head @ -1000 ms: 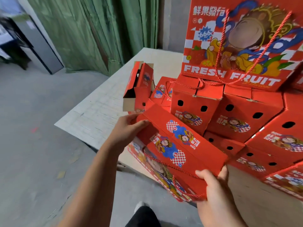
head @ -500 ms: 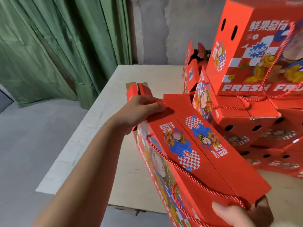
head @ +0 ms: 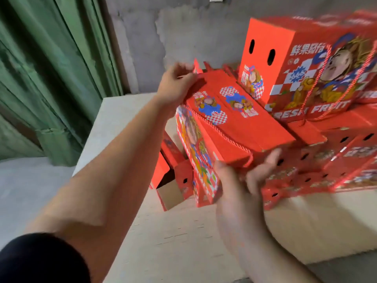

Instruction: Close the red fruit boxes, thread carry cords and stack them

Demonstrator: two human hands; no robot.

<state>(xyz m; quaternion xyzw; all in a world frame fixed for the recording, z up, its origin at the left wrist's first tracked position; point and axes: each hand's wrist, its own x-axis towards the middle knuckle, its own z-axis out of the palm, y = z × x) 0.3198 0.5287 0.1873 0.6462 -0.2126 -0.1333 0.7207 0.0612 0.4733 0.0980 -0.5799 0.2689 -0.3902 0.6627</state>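
Red box point(head: 234, 123) between left hand point(head: 175, 86) and right hand point(head: 242, 180)

"FRESH FRUIT" on upright box point(head: 318, 64)

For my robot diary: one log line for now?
left hand: grips box end | right hand: supports red fruit box | carry cord: threaded | step: stacking

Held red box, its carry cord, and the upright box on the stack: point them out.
held red box point(head: 240, 121): head view, on its closed top flap.
carry cord point(head: 224, 135): head view, on the twisted strand along the top edge.
upright box point(head: 265, 45): head view, on its end face with two holes.
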